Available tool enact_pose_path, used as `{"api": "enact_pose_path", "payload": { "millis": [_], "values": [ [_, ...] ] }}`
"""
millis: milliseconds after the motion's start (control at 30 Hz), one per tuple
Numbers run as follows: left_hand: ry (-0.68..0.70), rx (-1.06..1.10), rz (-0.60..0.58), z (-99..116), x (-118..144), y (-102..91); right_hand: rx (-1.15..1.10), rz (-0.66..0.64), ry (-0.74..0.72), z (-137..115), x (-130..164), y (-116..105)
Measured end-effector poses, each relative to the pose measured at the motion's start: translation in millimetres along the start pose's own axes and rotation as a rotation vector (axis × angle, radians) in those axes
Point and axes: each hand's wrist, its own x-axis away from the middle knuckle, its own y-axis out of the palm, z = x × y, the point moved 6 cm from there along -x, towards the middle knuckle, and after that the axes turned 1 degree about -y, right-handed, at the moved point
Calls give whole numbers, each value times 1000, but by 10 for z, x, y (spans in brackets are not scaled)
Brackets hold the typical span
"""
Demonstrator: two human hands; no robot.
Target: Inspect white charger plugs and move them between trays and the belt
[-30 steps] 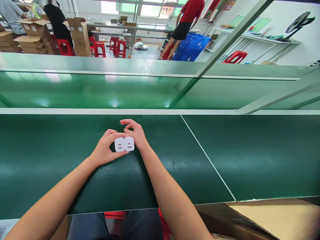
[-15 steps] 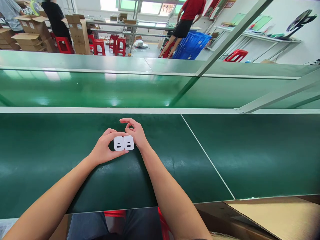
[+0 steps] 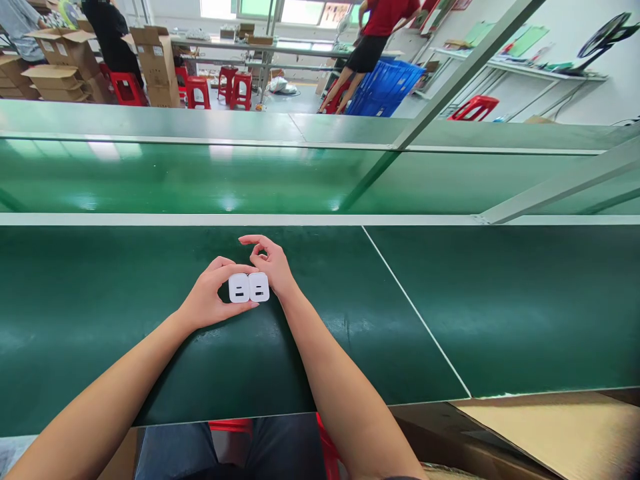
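Barely any shift since earlier frames: both hands and the paired chargers sit in almost the same spot, camera tipped slightly.

Head view: left hand (image 3: 210, 299) curled around the left white charger cube (image 3: 239, 288), thumb below, fingers over the top; right hand (image 3: 273, 267) closed behind the right white charger cube (image 3: 259, 287), thumb and forefinger pinched into a ring above it. Cubes pressed side by side, touching, held just above the dark green conveyor belt (image 3: 100, 320), near mid-belt. Each cube glossy white, rounded corners, front face with one small dark slot port. No brand or print readable on them. Cardboard sheet (image 3: 560, 433) at lower right, stacked cartons (image 3: 155, 63) far left, labels too small to read.
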Motion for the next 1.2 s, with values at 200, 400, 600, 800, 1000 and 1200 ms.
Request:
{"api": "enact_pose_path", "payload": {
  "millis": [200, 400, 600, 800, 1000, 1200],
  "values": [
    [9, 2, -5, 3, 2, -2, -47, 4, 34, 12, -7, 16],
    [36, 0, -1, 15, 3, -3, -29, 18, 41, 30, -5, 13],
    [42, 0, -12, 6, 6, 1, -9, 30, 40, 30, -7, -4],
    [18, -5, -18, -16, 7, 4, -7, 23, 58, 34, -3, 3],
    [-42, -18, -29, -32, 9, 4, -100, -1, 73, 11, 6, 10],
    [-87, -14, -27, -47, 8, -4, -168, -10, 78, -22, 7, 7]
  ]
}}
